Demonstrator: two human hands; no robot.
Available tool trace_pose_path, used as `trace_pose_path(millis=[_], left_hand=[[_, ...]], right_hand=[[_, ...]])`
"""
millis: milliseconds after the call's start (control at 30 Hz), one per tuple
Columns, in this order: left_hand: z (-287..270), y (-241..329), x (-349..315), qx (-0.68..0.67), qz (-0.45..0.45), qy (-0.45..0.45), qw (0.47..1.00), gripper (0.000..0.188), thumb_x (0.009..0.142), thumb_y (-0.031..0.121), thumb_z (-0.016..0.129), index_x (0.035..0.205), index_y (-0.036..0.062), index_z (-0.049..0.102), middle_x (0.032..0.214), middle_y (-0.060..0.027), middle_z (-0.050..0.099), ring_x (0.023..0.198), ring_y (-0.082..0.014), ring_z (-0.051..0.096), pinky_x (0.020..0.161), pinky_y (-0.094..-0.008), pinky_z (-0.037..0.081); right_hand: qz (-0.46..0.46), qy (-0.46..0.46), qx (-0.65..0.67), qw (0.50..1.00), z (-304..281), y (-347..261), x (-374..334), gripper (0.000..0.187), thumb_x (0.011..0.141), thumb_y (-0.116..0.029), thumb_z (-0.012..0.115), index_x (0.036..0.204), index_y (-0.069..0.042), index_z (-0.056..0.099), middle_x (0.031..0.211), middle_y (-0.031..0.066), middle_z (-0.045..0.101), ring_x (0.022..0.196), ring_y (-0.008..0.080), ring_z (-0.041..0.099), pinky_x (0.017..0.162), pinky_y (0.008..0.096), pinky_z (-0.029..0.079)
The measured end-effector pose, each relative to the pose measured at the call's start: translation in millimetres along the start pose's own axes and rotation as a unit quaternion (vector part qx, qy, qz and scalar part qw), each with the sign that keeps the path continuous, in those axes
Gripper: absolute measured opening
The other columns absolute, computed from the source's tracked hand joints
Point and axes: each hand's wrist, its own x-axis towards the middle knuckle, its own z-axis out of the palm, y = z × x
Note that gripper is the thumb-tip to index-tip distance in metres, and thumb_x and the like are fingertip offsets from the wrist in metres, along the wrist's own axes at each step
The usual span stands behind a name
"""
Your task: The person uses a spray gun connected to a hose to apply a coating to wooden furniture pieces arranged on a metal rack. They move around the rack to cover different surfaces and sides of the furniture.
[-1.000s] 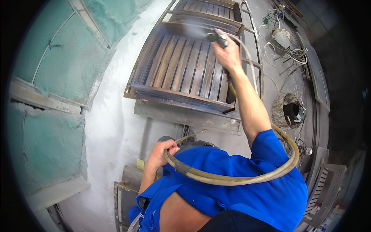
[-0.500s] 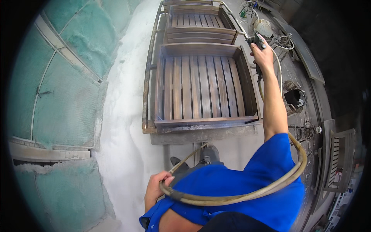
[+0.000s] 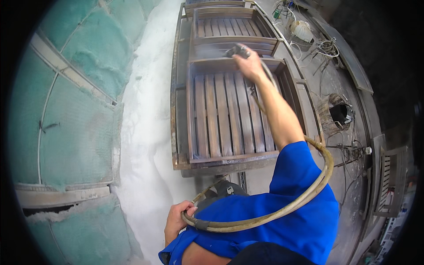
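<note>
My right hand [image 3: 250, 66] is wrapped round a spray gun [image 3: 237, 51] above the far rail of the nearest wooden slatted frame [image 3: 232, 115]. The gun points left, and a faint mist hangs by its nozzle. A beige hose [image 3: 282, 207] runs from the gun past my right arm and loops across my front. At my waist my left hand [image 3: 179, 216] is closed on that hose, beside a band of grey tape. The frame is dark brown, with raised sides and lengthwise slats. Behind it stands a second similar slatted frame [image 3: 229, 26].
Green filter netting [image 3: 79, 128] covers the left wall, with a white-dusted floor strip [image 3: 145, 132] along it. Pots, a dark-mouthed bucket [image 3: 339, 114] and tangled hoses [image 3: 327, 47] lie on the right. A slatted wooden piece [image 3: 391, 181] leans farther right.
My right hand has swung left with the spray gun, from the frame's right corner to over its far rail. The view has shifted slightly. My left hand keeps its hold on the hose.
</note>
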Motion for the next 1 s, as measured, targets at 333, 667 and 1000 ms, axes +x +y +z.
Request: trace_pose_path(millis=[333,667,1000], left_hand=[[-12.8,25.2,39.9,0.014,-0.010,0.011,1.000,0.014,0.095,0.011,0.071,0.089,-0.0001,0.067,0.067,-0.0063,0.057,0.066,-0.0171,0.054,0.064,-0.0336,0.044],[-4.0,42.8,46.7,-0.013,-0.066,-0.005,0.998,0.013,0.095,0.012,0.069,0.091,0.0002,0.068,0.070,-0.0053,0.059,0.072,-0.0129,0.058,0.066,-0.0303,0.045],[-1.2,76.7,32.3,0.029,-0.001,0.019,0.999,0.021,0.095,0.016,0.068,0.087,-0.0025,0.067,0.067,-0.0061,0.060,0.067,-0.0130,0.055,0.063,-0.0315,0.044]], right_hand=[[0.042,0.182,-0.230,0.955,-112.1,45.4,26.4,0.051,0.091,-0.021,0.067,0.141,-0.017,0.063,0.119,0.0202,0.074,0.110,0.0350,0.072,0.096,0.0410,0.055],[-0.017,0.214,-0.195,0.957,-130.6,35.9,63.4,0.052,0.091,-0.023,0.067,0.142,-0.017,0.062,0.119,0.0204,0.074,0.113,0.0362,0.071,0.100,0.0435,0.052],[-0.048,0.020,-0.049,0.997,-24.4,-4.7,39.2,0.058,0.089,-0.023,0.071,0.145,-0.017,0.060,0.115,0.0201,0.075,0.112,0.0334,0.072,0.098,0.0417,0.056]])
